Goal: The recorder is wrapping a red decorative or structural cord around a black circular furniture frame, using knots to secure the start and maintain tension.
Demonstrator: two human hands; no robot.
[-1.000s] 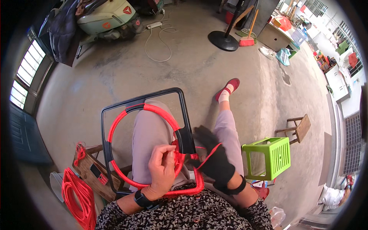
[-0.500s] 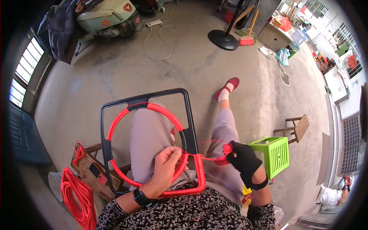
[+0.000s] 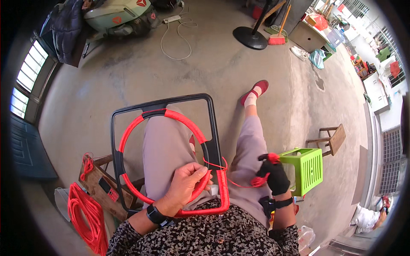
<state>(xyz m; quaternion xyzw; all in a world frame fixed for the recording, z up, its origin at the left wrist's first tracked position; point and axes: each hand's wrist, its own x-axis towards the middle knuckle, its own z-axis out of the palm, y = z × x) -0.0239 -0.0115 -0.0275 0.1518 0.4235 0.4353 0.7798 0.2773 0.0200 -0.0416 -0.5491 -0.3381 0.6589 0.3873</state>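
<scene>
Item: black metal frame [image 3: 164, 104], square with rounded corners, lying across the seated person's lap, with an inner ring [image 3: 128, 130] partly bound in red cord [image 3: 239, 184]; the binding runs along the ring's upper arc and down the frame's near right side and bottom rail. Left hand [image 3: 185, 185] — bare, watch at the wrist — is curled closed around the ring's lower right arc, close to the frame's right bar, fingers wrapped over the bound section and pinning it against the thigh. Right hand [image 3: 273, 175] — in a black glove — is clenched on a small bundle of the cord, held off to the right of the frame above the right knee; a single strand runs taut from the bundle back to the frame's right bar just above the left hand. Handling note, as a judgement: the wrap will sit best if the strand is kept under even tension, each turn laid tight against the last with no gap or overlap, the left hand holding the finished turns so that they cannot slacken while the bundle passes round the bar. Adjacent: lime-green plastic stool [image 3: 305, 168] just beside the gloved hand; wooden stool [image 3: 333, 138] further right; loose coil of red cord [image 3: 85, 215] on the concrete floor [image 3: 128, 72] at lower left, beside a low wooden bench [image 3: 100, 181].
</scene>
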